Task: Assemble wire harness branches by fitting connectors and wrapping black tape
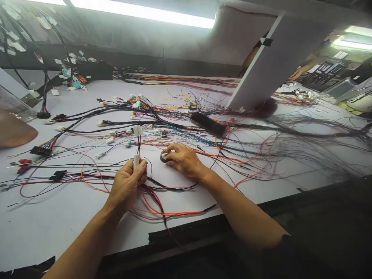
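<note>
My left hand (128,185) is closed around a small white connector (136,159) with red and black wires running up from it to another white connector (137,130). My right hand (183,159) rests on the white board, its fingers curled on a dark roll of tape (163,155). Both hands sit in the middle of a spread wire harness (162,116) of black, red, orange and blue wires.
A black rectangular block (208,124) lies among the wires behind my right hand. A slanted white panel (270,66) rises at the back right, with another person's arm (299,71) beyond it. Labelled connectors (72,73) cluster at back left. The board's dark front edge (186,232) runs below my arms.
</note>
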The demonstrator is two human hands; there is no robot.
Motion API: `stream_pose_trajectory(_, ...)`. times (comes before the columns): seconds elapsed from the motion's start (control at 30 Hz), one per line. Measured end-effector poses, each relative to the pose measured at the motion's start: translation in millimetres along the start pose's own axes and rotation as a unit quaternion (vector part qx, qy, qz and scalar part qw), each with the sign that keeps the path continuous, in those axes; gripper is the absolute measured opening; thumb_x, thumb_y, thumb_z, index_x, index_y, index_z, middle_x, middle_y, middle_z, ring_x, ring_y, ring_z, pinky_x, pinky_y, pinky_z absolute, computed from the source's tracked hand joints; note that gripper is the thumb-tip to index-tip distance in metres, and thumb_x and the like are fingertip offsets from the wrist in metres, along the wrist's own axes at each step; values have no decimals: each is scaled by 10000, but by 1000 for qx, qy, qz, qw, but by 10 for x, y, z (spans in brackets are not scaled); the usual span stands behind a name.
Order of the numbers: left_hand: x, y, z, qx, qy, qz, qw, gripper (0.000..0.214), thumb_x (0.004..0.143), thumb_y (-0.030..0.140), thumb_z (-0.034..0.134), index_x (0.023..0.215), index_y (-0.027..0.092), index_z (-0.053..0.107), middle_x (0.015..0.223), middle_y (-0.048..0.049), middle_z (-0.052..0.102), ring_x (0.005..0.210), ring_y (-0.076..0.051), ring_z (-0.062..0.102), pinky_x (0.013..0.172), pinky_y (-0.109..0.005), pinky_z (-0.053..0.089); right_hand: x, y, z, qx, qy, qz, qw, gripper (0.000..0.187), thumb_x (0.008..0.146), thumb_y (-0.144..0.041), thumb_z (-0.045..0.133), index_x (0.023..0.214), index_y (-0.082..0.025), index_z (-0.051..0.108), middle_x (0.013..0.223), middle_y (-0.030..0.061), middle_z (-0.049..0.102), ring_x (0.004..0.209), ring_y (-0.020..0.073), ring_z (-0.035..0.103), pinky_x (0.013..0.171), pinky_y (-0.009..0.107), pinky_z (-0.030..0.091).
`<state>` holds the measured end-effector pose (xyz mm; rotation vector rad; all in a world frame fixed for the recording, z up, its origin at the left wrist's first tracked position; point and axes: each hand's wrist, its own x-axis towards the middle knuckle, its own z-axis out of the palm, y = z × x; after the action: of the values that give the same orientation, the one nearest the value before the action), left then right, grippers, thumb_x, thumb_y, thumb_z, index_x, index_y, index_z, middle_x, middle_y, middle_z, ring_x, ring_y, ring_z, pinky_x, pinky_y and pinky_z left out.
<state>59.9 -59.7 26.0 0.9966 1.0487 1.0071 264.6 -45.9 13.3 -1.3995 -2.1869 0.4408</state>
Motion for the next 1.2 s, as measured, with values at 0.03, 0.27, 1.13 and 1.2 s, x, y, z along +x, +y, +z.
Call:
stream_pose_trajectory(0.03,-8,-3,0,5,-5,2,1000,281,789,389,702,777,159,541,664,31,427,516,-55,315,474,-202,243,-1,-24,-3,46,9,12,999,87,825,-192,688,909,-215,691,1081,42,655,994,176,576,853,298,412)
stream_pose_trajectory(0.27,-53,-52,-9,73,-17,47,996,375,651,320,817,925,183,599,721,30,483,630,-87,432,573,-199,361,-71,-307,33,345,-36,114,931,221,886,-365,583,867,-177,698,737,-17,651,633,93,563,630,205,429)
stream_pose_trajectory(1.13,-17,-87,-52,342,4,310,887,139,879,229,590,749,192,560,713,5,522,653,-122,492,645,-248,389,-107,-382,78,313,-23,20,949,230,858,-156,565,1001,-205,737,907,-6,705,851,140,641,796,224,457)
stream_pose_trajectory(1.2,-21,-85,-51,347,0,308,886,147,883,229,578,745,194,543,705,3,513,649,-127,489,638,-252,386,-106,-396,111,316,1,43,948,200,865,-177,584,978,-214,744,971,8,724,934,164,662,848,247,472)
